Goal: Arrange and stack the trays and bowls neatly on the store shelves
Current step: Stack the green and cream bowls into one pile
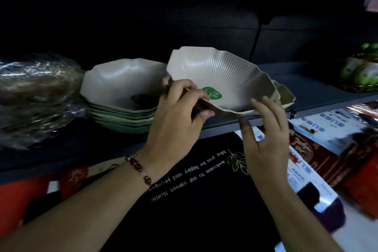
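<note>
At frame centre, the left hand (pixel 180 112) pinches the beige ribbed bowl (pixel 223 80) by its rim, tilted for stacking; the right hand (pixel 263 129), fingers relaxed, steadies it beside the bowl stack (pixel 120 98).

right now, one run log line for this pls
left hand: grips beige bowl near rim | right hand: open, fingers by bowl's front rim | bowl: tilted, above shelf | bowl stack: left of it

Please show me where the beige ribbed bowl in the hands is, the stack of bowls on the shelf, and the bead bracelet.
Beige ribbed bowl (pixel 225 80), head view: ribbed inner wall.
Stack of bowls (pixel 120 88), head view: top bowl's inside.
Dark red bead bracelet (pixel 141 170), head view: beads on the left wrist.
</note>
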Available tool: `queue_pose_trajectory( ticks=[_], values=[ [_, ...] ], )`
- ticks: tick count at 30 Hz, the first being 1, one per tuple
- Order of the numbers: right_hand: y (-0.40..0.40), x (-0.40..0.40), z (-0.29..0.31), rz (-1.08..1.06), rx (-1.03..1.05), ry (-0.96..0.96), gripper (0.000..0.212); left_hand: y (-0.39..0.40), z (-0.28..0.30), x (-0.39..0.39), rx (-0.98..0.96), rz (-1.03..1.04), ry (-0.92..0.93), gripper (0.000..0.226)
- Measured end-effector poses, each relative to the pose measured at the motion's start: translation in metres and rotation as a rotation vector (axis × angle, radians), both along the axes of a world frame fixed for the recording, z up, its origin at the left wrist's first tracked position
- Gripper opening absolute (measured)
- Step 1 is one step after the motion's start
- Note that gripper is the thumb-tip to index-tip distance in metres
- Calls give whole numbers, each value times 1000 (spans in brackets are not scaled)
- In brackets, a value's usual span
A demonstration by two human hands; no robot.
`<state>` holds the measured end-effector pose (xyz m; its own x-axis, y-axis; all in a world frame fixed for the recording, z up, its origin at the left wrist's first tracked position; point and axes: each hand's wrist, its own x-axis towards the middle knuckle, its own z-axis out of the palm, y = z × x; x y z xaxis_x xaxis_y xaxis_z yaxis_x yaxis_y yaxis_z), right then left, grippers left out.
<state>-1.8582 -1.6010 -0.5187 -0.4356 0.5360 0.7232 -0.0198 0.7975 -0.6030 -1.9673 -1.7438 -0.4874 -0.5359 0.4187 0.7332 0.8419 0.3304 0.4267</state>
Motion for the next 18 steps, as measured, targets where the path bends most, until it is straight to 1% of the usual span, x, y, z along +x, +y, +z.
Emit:
queue_pose_trajectory(
  ticks=[2,4,7,9,12,15,18],
  values=[
    [-4,-7,-1,13,-80,-14,42,-17,2,-6,-10,33,23,28],
    [-15,-17,1,64,-116,-43,49,-35,2,-12,-2,63,22,27],
    [-39,-40,4,229,-129,-105,65,-63,4,-25,26,127,-43,26],
    [-56,-58,3,342,-108,-150,72,-82,6,-34,38,181,-62,25],
    [-76,-81,1,437,-108,-176,75,-105,4,-44,43,219,-64,20],
    [-88,-99,-3,487,-133,-198,73,-123,-3,-59,21,239,-96,17],
    [-92,-111,-9,527,-157,-214,70,-128,-12,-77,4,276,-111,19]
  ],
)
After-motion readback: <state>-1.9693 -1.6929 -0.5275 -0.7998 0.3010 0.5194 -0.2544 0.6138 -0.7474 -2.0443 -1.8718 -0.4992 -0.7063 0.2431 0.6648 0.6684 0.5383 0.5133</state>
